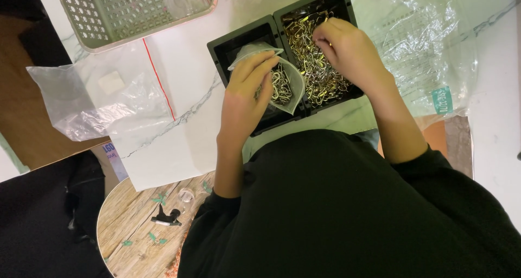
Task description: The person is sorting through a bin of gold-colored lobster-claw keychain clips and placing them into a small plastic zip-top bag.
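left hand (247, 96): I see it closed around a small clear pouch (282, 82), fingers over the top edge, holding it open above the left compartment of the black tray (260, 28).
pouch: partly filled with silver-coloured metal clips; sits over the divider area, mouth tilted toward the right compartment.
right hand (347, 50): fingers pinched together at the far end of the right compartment; I can't tell for sure if a clip is between the fingertips.
clips (320, 77): loose heap of gold- and silver-coloured pieces filling the right compartment, touching the right hand.
tray: 2 compartments, side by side, on the white marbled table (179, 148), just ahead of my torso.
plastic basket (130, 12): pale green, perforated, far left of the tray, well apart from both hands.
zip bag (103, 93): clear, red seal line, lying flat left of the tray with a small white piece inside.
plastic sheet (423, 45): crumpled, clear, right of the tray, near the right forearm.
wooden stool (141, 229): lower left, round wood surface with a small black object on it.
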